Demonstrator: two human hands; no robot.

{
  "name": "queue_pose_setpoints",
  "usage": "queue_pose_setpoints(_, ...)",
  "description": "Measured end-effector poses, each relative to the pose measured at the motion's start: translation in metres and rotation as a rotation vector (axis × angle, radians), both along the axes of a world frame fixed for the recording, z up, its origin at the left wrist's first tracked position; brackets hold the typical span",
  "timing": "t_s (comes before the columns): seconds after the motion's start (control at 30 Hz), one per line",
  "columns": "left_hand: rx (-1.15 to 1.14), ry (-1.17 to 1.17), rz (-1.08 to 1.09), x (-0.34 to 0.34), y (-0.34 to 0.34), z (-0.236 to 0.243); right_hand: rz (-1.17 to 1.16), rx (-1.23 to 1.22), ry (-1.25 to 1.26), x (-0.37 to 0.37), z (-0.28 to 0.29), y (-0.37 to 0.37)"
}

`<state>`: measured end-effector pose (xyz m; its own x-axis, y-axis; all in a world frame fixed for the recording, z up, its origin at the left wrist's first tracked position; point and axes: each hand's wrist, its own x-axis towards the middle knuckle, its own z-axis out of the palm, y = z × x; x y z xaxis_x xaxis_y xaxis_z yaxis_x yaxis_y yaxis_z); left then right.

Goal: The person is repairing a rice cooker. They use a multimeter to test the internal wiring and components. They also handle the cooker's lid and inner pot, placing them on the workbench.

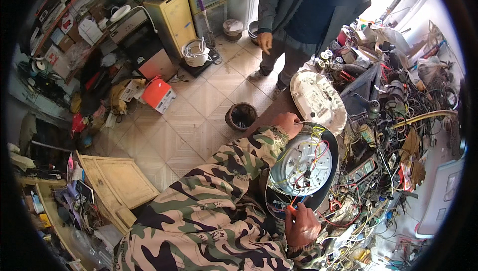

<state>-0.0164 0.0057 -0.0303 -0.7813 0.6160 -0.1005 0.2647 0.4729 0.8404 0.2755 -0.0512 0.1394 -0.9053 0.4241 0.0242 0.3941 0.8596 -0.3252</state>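
A round dark-walled appliance body [332,159] lies opened on the cluttered bench in front of me. Its metal underside [294,171] shows, strung with yellow, red and black wires. My left hand [288,124] is closed on its far left rim. Near the closest edge of the body, my right hand [302,227] pinches a slim orange-red probe-like handle [292,210], its tip among the wires. A red lead [343,225] curves beside this hand. Just beyond the body lies a whitish oval cover [318,101]. To the right rests a multimeter [362,170].
Tangled cables and parts [393,146] heap along the bench's right side. A person [308,22] stands across the bench. On the tiled floor are a dark round pot [241,116], an orange-red box [159,95] and a white cooker [195,53]. A wooden cabinet panel [117,179] is at left.
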Motion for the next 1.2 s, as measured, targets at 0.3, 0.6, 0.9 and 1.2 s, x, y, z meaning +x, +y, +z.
queue_pose_setpoints(0.3,-0.076,-0.121,-0.062,-0.004,-0.009,0.023,-0.078,0.014,0.011,0.002,-0.009,0.002)
queue_pose_setpoints(0.6,0.535,-0.324,-0.038,0.033,-0.082,0.023,-0.079,-0.050,0.069,0.005,-0.008,0.005)
queue_pose_setpoints(0.9,0.455,-1.160,0.104,0.108,-0.167,0.056,-0.094,-0.016,0.121,0.010,-0.018,0.007)
queue_pose_setpoints(1.2,0.543,-1.379,0.047,0.128,-0.171,0.062,-0.131,-0.025,0.205,0.012,-0.021,0.007)
